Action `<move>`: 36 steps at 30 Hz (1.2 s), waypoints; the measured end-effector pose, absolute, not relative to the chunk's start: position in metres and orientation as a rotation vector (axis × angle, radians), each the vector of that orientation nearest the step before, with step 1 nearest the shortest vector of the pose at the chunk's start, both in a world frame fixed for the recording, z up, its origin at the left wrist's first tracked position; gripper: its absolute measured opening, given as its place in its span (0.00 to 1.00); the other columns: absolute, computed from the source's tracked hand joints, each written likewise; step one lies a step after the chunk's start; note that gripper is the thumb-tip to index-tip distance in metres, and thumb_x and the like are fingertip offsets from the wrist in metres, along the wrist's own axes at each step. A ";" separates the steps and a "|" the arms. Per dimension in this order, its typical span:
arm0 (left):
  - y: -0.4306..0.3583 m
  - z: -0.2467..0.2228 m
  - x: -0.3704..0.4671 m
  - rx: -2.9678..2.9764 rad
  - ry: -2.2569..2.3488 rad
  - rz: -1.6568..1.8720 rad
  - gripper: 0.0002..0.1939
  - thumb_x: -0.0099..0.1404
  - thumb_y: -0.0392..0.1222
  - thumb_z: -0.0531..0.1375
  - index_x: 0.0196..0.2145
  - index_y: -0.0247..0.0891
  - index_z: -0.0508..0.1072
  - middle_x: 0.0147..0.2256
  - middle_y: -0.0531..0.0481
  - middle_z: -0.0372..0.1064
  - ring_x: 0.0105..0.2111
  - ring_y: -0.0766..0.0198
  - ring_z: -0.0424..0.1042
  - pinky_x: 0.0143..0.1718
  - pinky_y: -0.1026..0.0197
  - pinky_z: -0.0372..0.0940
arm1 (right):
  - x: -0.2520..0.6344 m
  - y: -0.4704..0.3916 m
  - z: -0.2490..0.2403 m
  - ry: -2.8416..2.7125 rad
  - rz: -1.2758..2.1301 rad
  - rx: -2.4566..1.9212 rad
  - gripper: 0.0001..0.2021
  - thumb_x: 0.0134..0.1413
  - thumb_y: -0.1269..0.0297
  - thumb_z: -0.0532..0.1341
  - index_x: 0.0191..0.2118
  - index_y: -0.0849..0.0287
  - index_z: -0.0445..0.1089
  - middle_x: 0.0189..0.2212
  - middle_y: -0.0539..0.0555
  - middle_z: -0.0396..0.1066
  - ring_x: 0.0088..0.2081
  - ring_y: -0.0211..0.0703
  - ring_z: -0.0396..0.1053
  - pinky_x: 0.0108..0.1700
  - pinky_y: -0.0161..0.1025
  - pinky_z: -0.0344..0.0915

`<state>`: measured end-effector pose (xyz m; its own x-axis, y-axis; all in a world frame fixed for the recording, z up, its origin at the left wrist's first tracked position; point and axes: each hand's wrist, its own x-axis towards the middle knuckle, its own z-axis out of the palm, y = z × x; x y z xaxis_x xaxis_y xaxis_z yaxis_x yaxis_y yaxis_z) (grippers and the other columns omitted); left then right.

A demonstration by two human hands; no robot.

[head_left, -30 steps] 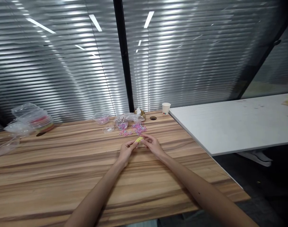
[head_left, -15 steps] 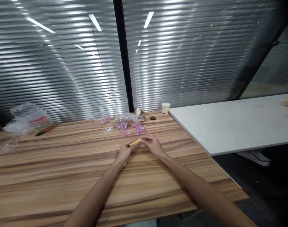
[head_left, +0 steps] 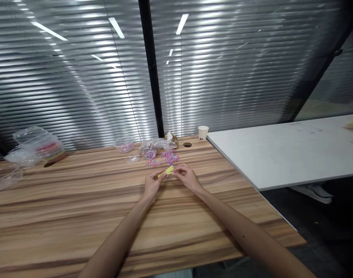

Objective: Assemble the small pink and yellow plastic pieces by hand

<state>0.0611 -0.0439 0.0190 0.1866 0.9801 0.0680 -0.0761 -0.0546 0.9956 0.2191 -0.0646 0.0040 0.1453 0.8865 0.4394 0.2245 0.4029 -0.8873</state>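
Observation:
Above the wooden table (head_left: 78, 231), my left hand (head_left: 152, 185) pinches a small folded yellow strip (head_left: 168, 171) that looks like paper. Its right end spreads into a wider, split shape. My right hand (head_left: 187, 177) has its fingers closed at that right end, thumb and fingertips on the strip. Just beyond the hands lie loose pink, blue and purple bits (head_left: 170, 157), too small to name for certain, in several clumps.
Behind the clumps are a clear plastic bag (head_left: 162, 144), a round clear tub (head_left: 124, 145) and its lid (head_left: 133, 158). A paper cup (head_left: 203, 133) stands at the back edge. Bagged colourful discs (head_left: 50, 150) sit left; a white table (head_left: 280, 154) adjoins at right.
The yellow strip was narrow and straight; its right end is now wider and spread apart. My left hand has shifted slightly, while the right has hardly moved.

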 end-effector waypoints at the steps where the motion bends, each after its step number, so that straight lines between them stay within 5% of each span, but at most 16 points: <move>1: -0.044 0.019 0.061 1.292 0.995 1.148 0.22 0.43 0.45 0.66 0.36 0.33 0.75 0.31 0.43 0.73 0.33 0.59 0.70 0.37 0.61 0.61 | 0.219 -0.065 0.004 -1.379 0.646 -1.100 0.09 0.42 0.60 0.63 0.28 0.60 0.71 0.32 0.55 0.63 0.31 0.38 0.63 0.31 0.34 0.61; 16: -0.051 0.026 0.065 1.309 1.038 1.149 0.21 0.41 0.44 0.67 0.34 0.32 0.76 0.34 0.42 0.73 0.34 0.57 0.71 0.37 0.59 0.63 | 0.217 -0.068 0.006 -1.386 0.629 -1.133 0.09 0.41 0.60 0.63 0.24 0.61 0.69 0.31 0.55 0.63 0.35 0.41 0.63 0.35 0.35 0.62; 36: -0.052 0.024 0.066 1.275 0.968 1.048 0.23 0.41 0.46 0.67 0.36 0.31 0.75 0.30 0.43 0.74 0.30 0.60 0.71 0.35 0.62 0.62 | 0.220 -0.066 0.004 -1.356 0.441 -1.204 0.06 0.40 0.64 0.63 0.23 0.61 0.67 0.29 0.53 0.63 0.30 0.39 0.63 0.29 0.34 0.61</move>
